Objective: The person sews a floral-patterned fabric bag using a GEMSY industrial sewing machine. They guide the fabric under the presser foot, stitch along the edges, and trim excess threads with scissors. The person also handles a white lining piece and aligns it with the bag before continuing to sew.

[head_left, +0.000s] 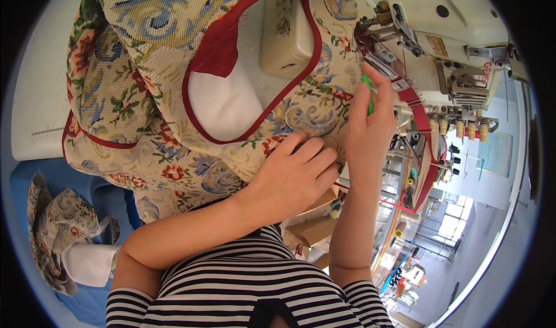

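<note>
A floral tapestry fabric piece [174,154] with dark red bound edges is spread over the machine bed. In its middle is a curved opening edged with red binding [278,109]. My left hand [298,174] has its fingers curled into the near right part of the fabric, gripping it. Close to the sewing machine's needle area, my right hand [370,105] pinches a slim green tool [368,93], its tip pointing away from me. The tool's exact kind cannot be made out. The right fingers are beside the fabric's right edge.
The sewing machine [457,15] stands at the right, with a red binding strip [425,198] looping near it. A cream box-like part [289,53] and white cloth [223,105] show through the opening. Floral scraps [66,218] lie on blue cloth [75,180] at the left.
</note>
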